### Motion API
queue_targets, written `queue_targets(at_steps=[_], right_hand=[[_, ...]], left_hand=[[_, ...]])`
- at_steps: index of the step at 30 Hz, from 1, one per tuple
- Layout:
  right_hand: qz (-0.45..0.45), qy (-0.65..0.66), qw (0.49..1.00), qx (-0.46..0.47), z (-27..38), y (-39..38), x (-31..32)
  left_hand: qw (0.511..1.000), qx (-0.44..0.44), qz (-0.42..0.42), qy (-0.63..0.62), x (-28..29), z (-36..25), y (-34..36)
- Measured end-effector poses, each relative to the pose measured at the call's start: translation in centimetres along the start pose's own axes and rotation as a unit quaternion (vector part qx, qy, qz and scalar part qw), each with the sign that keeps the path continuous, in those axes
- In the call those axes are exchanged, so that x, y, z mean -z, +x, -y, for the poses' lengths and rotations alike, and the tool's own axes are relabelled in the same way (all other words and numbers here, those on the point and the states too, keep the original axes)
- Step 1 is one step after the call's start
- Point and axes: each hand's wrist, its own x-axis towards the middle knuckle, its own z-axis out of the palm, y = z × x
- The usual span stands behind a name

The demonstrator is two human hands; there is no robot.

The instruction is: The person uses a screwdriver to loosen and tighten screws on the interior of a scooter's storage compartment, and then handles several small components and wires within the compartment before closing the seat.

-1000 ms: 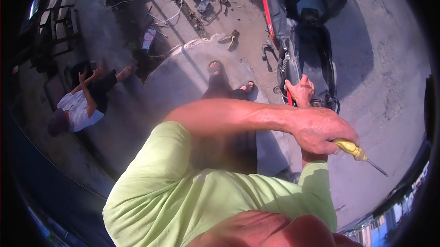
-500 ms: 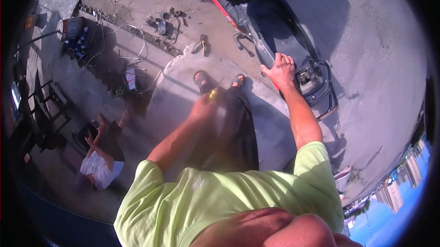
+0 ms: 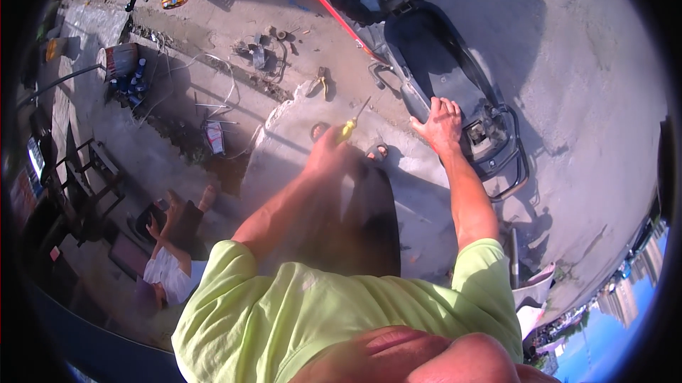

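Observation:
In my left hand [image 3: 328, 151] a screwdriver [image 3: 347, 130] with a yellow handle is held, its thin shaft pointing up and away from me. My right hand [image 3: 443, 127] lies on the rim of the scooter [image 3: 426, 56], thumb spread from the fingers, near the rear. The scooter's seat is off, and a black open tub shows in the body. Behind that tub is a small square opening [image 3: 480, 136], with a black rear rack [image 3: 522, 163] around the tail. A pair of pliers [image 3: 323, 83] lies on the ground beyond my feet.
Loose parts [image 3: 260, 56] and cables lie on the ground ahead. To the left are a tipped bucket [image 3: 119, 61], a white wire [image 3: 231, 74] and a dark metal frame [image 3: 89, 173]. A seated person in a white top [image 3: 170, 280] is at the lower left.
My left hand has moved slightly up and right with the screwdriver, whose shaft now shows more plainly. My right hand stays on the scooter. The whole view has shifted a little.

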Motion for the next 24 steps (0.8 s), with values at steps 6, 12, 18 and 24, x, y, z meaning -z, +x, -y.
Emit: queue_targets(at_steps=[6,12,18,24], right_hand=[[-0.010,0.008,1.000,0.006,-0.4,0.0,-0.1],[-0.033,-0.003,0.999,0.018,0.6,0.2,0.6],[-0.022,0.000,1.000,0.011,1.0,-0.1,0.6],[-0.031,-0.008,0.999,0.016,1.3,-0.1,0.7]], left_hand=[[0.994,0.055,0.021,-0.094,-0.5,1.1,1.1],[0.993,-0.108,0.001,0.041,-2.9,15.7,8.1],[0.983,-0.162,0.034,-0.077,-3.3,23.3,9.8],[0.904,-0.028,0.078,-0.420,-2.1,21.1,8.8]])
